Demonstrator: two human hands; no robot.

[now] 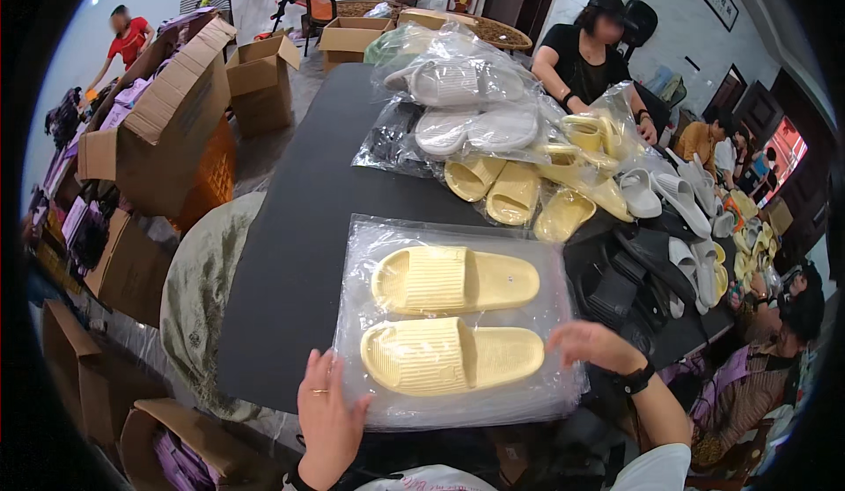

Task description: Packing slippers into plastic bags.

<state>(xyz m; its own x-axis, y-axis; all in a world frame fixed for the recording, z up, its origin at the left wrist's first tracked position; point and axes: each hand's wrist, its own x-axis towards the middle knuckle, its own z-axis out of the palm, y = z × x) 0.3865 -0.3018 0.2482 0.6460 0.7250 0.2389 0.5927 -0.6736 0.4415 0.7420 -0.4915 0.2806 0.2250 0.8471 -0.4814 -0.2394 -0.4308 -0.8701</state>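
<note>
Two pale yellow slide sandals, one farther (pixel 502 281) and one nearer (pixel 503 359), lie side by side under clear film, toes to the left. They rest on a stack of clear plastic bags (pixel 396 413) at the table's near edge. My left hand (pixel 333 407) is at the stack's lower left corner, fingers stretched and apart, a ring on one finger. At the right side, by the sandals' heel ends, my right hand (pixel 598 347) hovers with fingers loosely spread. Neither hand grips anything that I can see.
Bagged white slippers (pixel 480 130) and yellow slides (pixel 512 193) are heaped at the far side of the black table (pixel 290 253). Loose black slippers (pixel 616 284) crowd the right. A co-worker (pixel 598 51) sits across. Cardboard boxes (pixel 167 130) and a greenish sack (pixel 207 315) stand left.
</note>
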